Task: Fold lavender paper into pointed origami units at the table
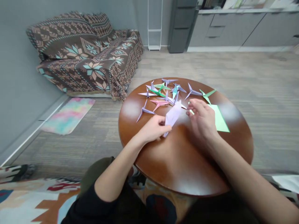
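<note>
My left hand point(151, 129) pinches the lower end of a folded lilac paper point(173, 116) on the round wooden table point(184, 174). My right hand point(202, 123) is curled just right of that paper, its fingertips very close to the paper's edge. Under and beyond my right hand lies a pale green paper sheet point(218, 118). Further back, several finished origami cranes are spread on the tabletop, including a pink one point(159, 104) and a green one point(207, 95).
Behind the table, a sofa point(86, 59) sits under a brown patterned throw. A multicoloured mat point(68, 115) lies on the grey carpet at the left. Grey cabinets point(233, 29) and a white rack point(154, 25) stand along the far wall.
</note>
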`<state>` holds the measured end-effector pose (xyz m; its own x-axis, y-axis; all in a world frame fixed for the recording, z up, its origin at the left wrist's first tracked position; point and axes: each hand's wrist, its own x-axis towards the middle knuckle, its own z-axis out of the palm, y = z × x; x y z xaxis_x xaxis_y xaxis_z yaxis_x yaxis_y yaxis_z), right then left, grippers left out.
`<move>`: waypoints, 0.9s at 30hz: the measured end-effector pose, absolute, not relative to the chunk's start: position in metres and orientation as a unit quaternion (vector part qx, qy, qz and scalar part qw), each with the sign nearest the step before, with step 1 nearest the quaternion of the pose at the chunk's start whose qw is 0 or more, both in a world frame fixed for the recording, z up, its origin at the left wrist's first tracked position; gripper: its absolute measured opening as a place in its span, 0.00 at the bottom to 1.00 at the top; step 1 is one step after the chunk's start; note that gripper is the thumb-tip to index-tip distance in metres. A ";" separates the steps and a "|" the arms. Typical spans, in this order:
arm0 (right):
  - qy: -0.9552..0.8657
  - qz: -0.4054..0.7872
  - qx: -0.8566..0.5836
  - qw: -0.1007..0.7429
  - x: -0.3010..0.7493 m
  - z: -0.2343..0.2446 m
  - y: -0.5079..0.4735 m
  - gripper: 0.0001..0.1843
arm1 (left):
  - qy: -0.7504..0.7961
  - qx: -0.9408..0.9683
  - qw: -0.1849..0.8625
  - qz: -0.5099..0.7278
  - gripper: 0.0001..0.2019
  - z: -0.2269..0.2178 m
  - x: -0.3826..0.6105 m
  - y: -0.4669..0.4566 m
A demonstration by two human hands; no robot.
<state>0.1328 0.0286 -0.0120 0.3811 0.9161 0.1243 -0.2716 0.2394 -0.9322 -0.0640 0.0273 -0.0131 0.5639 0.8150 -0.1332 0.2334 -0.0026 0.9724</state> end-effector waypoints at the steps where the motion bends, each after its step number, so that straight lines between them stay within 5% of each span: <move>1: -0.413 0.322 -0.471 0.710 0.136 -0.013 0.029 0.10 | 0.386 0.675 0.580 0.242 0.06 -0.011 -0.068 0.029; 4: -0.646 0.114 -0.473 0.588 0.138 -0.012 0.026 0.12 | 0.370 0.710 0.568 0.191 0.08 -0.003 -0.081 0.035; 8: -0.787 0.185 -0.417 0.415 0.129 -0.010 0.016 0.08 | 0.363 0.716 0.568 0.180 0.07 0.008 -0.096 0.042; 16: -0.570 0.489 -0.441 0.492 0.118 -0.017 0.013 0.16 | 0.401 0.555 0.603 0.410 0.15 0.000 -0.084 0.042; 27: -0.605 0.430 -0.479 0.468 0.118 -0.020 0.013 0.21 | 0.371 0.680 0.527 0.349 0.07 -0.011 -0.069 0.036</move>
<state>0.1176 0.0133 -0.0196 -0.1026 0.9825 0.1553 0.1768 0.1716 -0.9692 -0.0695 0.0363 -0.0113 0.4808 0.8728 0.0842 0.1359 -0.1690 0.9762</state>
